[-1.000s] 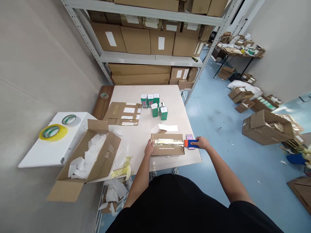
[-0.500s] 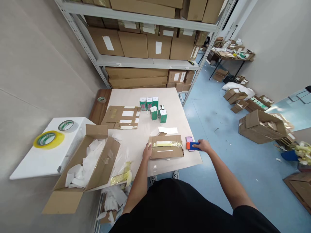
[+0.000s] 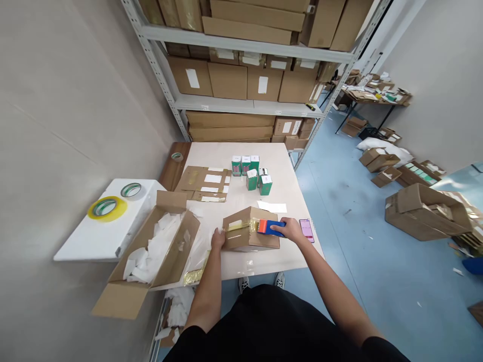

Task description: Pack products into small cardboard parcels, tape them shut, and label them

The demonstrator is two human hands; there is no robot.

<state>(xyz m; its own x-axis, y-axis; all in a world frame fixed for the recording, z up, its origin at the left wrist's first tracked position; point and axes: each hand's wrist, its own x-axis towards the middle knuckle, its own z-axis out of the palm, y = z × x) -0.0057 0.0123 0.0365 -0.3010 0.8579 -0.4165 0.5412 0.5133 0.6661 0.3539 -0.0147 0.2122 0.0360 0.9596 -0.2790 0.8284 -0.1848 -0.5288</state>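
- Head view, near side of the pale table (image 3: 241, 201): a small cardboard box (image 3: 247, 240) sits tilted, one corner raised, with a strip of yellowish tape along its top.
- The left hand (image 3: 218, 239) braces the box's left end, fingers curled against the cardboard.
- The right hand (image 3: 291, 230) is closed round a blue-and-orange tape dispenser (image 3: 268, 227), whose orange end lies on the box top at the right end of the tape strip.
- Just right of that hand lies a phone (image 3: 306, 229) with a pink screen. A white slip (image 3: 272, 206) lies just beyond the box.
- Farther off, small green boxes (image 3: 251, 172) stand in a cluster, with flattened cardboard (image 3: 206, 181) bearing white labels to their left.
- At the table's left, an open carton (image 3: 124, 299) holds crumpled white paper and overhangs the near edge. Crumpled tape lies between it and the small box.
- Left again, a white board (image 3: 83, 241) carries a yellow tape roll (image 3: 106, 208) and a clear one (image 3: 131, 190). A third roll (image 3: 176, 156) rests on a brown plank at the far left corner.
- A metal rack (image 3: 241, 45) of brown cartons fills the far side, and loose cartons (image 3: 422, 211) lie on the blue floor at the right.
- Hard to make out — the right hand hides the dispenser's blade and roll, the left fingertips are hidden against the box end, the labels are too small to read, and the person's dark shirt cuts off the space under the table.
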